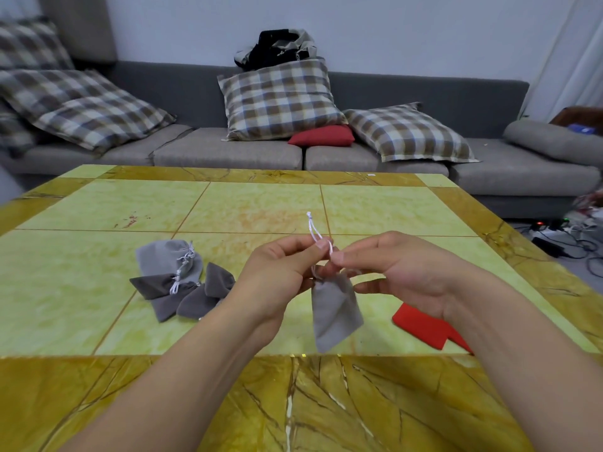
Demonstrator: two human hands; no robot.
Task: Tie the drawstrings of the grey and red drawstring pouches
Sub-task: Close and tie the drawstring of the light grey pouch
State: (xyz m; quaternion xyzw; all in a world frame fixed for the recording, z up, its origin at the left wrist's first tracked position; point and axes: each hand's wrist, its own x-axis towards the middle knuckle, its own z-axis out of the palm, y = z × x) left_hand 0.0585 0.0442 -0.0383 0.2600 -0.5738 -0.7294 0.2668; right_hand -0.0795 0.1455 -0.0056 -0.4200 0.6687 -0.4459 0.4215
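1. Nearest us, a grey pouch (pixel 336 311) hangs clear of the table (pixel 98 288), its neck gathered just under both hands.
2. Left hand (pixel 280 272) pinches the white cord (pixel 315 231) between thumb and forefinger; one knotted end pokes up past the fingers.
3. Right hand (pixel 401 272) pinches the cord too, fingertip to fingertip with the left, lower fingers curled in near the pouch neck.
4. My read: this is mid-knot on a grey one. Next comes crossing the two cord ends and drawing them snug, which needs a steady hold at the neck.
5. Right and near, a red pouch (pixel 427 327) lies flat, part hidden by the right wrist; whether it is tied, I cannot tell.
6. Left and a bit farther, a grey pile (pixel 182 282) rests on the table, with cords that look knotted.
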